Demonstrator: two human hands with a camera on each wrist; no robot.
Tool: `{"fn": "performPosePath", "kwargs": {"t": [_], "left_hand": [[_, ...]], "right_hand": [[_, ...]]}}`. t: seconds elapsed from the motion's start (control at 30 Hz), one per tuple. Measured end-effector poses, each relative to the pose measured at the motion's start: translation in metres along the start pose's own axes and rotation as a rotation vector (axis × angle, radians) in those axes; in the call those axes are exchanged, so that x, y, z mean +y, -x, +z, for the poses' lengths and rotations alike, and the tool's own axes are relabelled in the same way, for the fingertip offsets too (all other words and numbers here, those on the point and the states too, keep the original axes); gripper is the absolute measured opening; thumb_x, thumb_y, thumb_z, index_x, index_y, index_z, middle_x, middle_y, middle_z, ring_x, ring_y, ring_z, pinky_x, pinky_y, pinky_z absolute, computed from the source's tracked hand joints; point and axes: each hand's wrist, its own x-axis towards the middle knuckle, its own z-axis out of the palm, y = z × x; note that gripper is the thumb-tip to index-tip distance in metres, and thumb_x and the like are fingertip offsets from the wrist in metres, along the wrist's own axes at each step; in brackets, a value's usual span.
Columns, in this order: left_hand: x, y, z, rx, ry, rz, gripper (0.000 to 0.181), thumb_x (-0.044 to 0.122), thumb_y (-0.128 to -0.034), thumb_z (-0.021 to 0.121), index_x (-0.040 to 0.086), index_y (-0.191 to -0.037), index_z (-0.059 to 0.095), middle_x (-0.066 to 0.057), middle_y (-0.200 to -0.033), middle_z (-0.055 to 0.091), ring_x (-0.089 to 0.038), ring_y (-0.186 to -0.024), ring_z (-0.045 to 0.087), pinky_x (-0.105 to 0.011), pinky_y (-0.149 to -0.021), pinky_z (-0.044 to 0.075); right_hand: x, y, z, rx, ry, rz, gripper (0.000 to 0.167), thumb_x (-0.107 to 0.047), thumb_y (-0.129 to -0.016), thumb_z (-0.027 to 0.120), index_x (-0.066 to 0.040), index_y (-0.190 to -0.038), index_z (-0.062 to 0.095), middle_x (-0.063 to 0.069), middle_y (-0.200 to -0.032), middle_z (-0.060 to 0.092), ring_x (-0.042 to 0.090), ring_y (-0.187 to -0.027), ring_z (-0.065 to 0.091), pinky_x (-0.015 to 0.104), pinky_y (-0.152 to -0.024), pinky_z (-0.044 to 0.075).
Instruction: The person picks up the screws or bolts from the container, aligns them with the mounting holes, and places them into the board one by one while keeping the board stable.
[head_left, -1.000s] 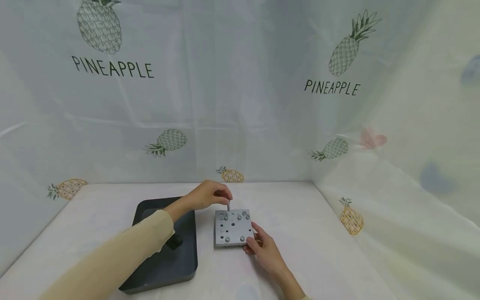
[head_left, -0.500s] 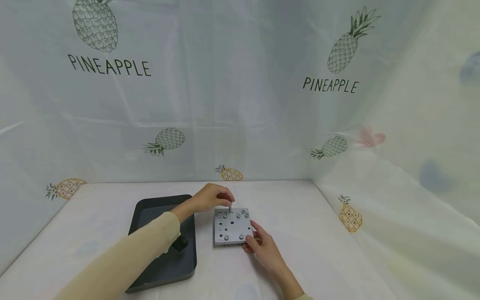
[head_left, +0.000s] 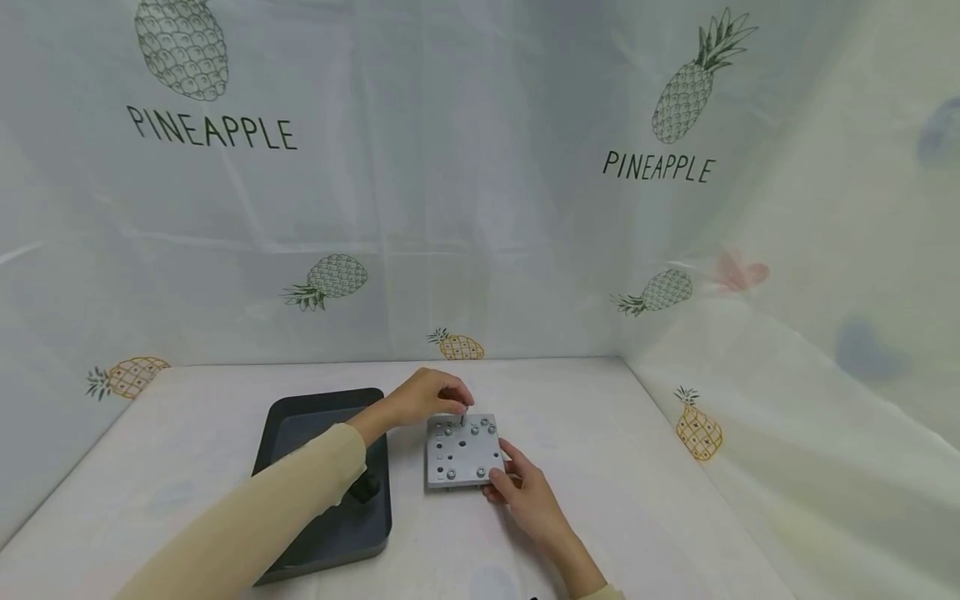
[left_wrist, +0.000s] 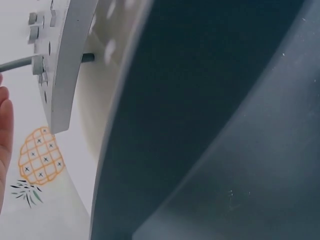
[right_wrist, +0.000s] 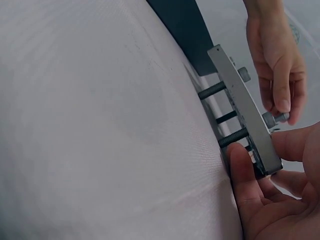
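A square metal plate (head_left: pixel 468 461) with holes and several socket-head bolts stands slightly raised on the table. At its back edge my left hand (head_left: pixel 423 397) pinches a thin metal rod (head_left: pixel 462 418), upright over the plate. In the left wrist view the rod (left_wrist: pixel 17 63) reaches from the fingers to a bolt head on the plate (left_wrist: pixel 70 60). My right hand (head_left: pixel 534 504) grips the plate's front right corner. The right wrist view has the thumb and fingers of that hand (right_wrist: pixel 280 207) around the plate's edge (right_wrist: pixel 247 105), with threaded bolt ends sticking out underneath.
Left of the plate lies a dark rectangular tray (head_left: pixel 382 525), partly covered by my left sleeve (head_left: pixel 255 517). A black object (head_left: pixel 365 487) is in it. A pineapple-printed curtain (head_left: pixel 480 167) hangs behind the white-covered table (head_left: pixel 600 467).
My left hand has shifted slightly right and lower over the plate, and less of the rod shows. My right hand keeps its grip. The head view has moved a little.
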Motion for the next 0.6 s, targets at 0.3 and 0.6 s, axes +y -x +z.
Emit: {"fn": "performPosePath", "kwargs": {"t": [0.3,0.6], "left_hand": [[-0.0036,-0.0008,-0.0043,-0.008,-0.001,0.006,0.01,0.021,-0.0997,0.076,0.027,-0.106,0.08,0.015,-0.106,0.076,-0.005,-0.099,0.068,-0.035,-0.094,0.055],[-0.0022,-0.0016,-0.0019,-0.01,-0.001,0.013,0.011,0.019,-0.0986,0.077,0.027,-0.105,0.081,0.014,-0.105,0.076,-0.005,-0.098,0.068,-0.035,-0.094,0.056]], "right_hand": [[-0.0026,0.0006,-0.0004,-0.001,-0.009,-0.013,0.063,-0.015,-0.109,0.06,-0.001,-0.164,0.033,0.02,-0.126,0.063,0.021,-0.097,0.071,0.028,-0.084,0.061],[0.0005,-0.0002,0.0002,-0.003,-0.021,-0.012,0.062,-0.012,-0.11,0.059,0.001,-0.164,0.032,0.019,-0.125,0.063,0.023,-0.098,0.07,0.03,-0.083,0.061]]}}
